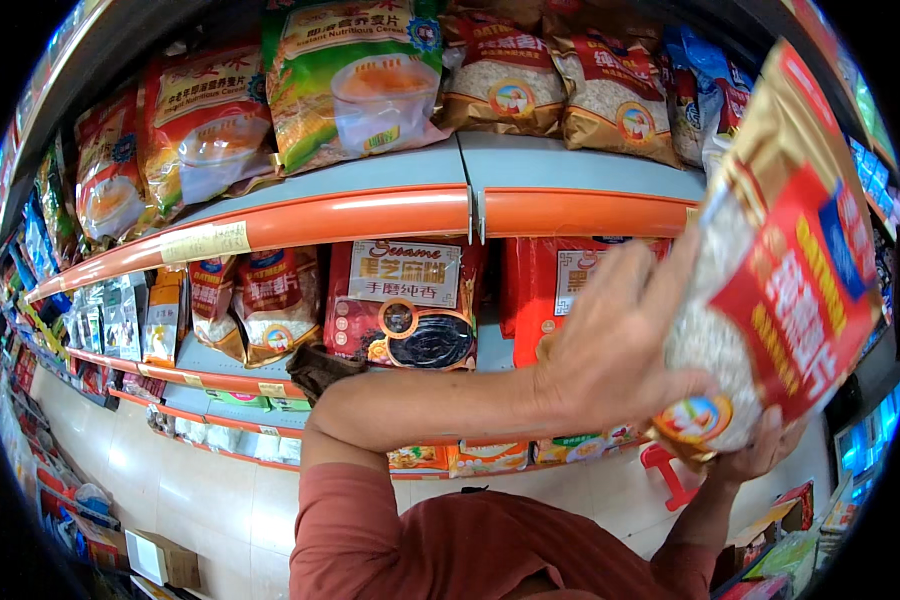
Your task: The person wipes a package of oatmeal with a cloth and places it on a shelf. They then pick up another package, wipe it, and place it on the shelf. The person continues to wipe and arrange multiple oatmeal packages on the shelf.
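A clear, red and gold plastic bag of oatmeal [787, 300] is tilted at the right, in front of the shelves. My right hand [765, 442] holds it from below, partly hidden behind its lower end. Across its left side lies my left hand [615, 337], slightly blurred, with the thumb on the bag's lower front and the fingers by its left edge; how firmly it grips is unclear. A dark cloth [322, 371] is near my left elbow. Similar oatmeal bags [502, 82] stand on the upper shelf, beside a green cereal bag [352, 82].
Orange-edged shelves [330, 214] curve across the view. Red sesame packages [401, 307] and smaller oatmeal bags [281, 300] stand on the shelf below. A red plastic stool or stand [671, 476] is on the tiled floor at the right. An open cardboard box [169, 559] sits at the lower left.
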{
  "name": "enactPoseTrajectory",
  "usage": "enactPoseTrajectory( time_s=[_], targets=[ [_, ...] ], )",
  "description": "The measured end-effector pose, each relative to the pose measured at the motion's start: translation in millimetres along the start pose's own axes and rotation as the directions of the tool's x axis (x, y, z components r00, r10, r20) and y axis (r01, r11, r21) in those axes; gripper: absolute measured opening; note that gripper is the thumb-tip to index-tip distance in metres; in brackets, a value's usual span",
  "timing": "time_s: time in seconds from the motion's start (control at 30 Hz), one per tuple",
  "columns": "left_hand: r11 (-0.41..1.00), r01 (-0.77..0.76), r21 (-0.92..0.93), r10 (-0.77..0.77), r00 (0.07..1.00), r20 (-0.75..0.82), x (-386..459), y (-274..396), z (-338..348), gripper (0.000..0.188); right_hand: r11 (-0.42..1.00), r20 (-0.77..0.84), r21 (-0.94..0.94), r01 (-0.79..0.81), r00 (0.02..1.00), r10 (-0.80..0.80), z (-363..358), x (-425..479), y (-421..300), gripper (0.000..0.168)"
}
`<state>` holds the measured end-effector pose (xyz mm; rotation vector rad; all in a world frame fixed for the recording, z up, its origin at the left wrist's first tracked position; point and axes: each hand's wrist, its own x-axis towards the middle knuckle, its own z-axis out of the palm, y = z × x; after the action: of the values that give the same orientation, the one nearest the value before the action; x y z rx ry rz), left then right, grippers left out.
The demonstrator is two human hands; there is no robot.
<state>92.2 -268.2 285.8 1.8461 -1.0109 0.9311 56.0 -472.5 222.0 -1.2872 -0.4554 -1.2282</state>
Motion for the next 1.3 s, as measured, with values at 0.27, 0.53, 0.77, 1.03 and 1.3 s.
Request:
enactPoseTrajectory(
  time_s=[0.27,0.53,0.77,1.03,1.3],
  targets=[
    [0.988,0.109,-0.113,-0.093,0.986,0.138,-78.2,2.0,40.3,0.09,0.945,-0.105,0.184,-0.27,0.95,0.292,-54.0,-99.7,6.1,0.065],
    [0.932,0.355,-0.078,-0.333,0.92,0.208,-158.8,-16.2,46.6,0.08,0.676,-0.021,0.318,-0.665,0.708,0.706,-40.3,-150.1,8.4,0.076],
    [0.542,0.795,-0.272,-0.777,0.597,0.198,-190.4,-32.6,21.0,0.08,0.525,0.257,0.292,-0.799,0.595,0.762,-12.1,-160.5,27.0,0.07],
    [0.063,0.818,-0.572,-0.877,0.32,0.36,-219.5,-49.1,-2.5,0.045,0.323,0.525,0.16,-0.933,0.358,0.772,17.2,-174.2,52.3,0.058],
    [0.081,0.787,-0.611,-0.878,0.346,0.33,-229.2,-57.4,-7.4,0.051,0.246,0.633,0.146,-0.958,0.281,0.721,32.5,-169.0,69.2,0.051]
  ],
)
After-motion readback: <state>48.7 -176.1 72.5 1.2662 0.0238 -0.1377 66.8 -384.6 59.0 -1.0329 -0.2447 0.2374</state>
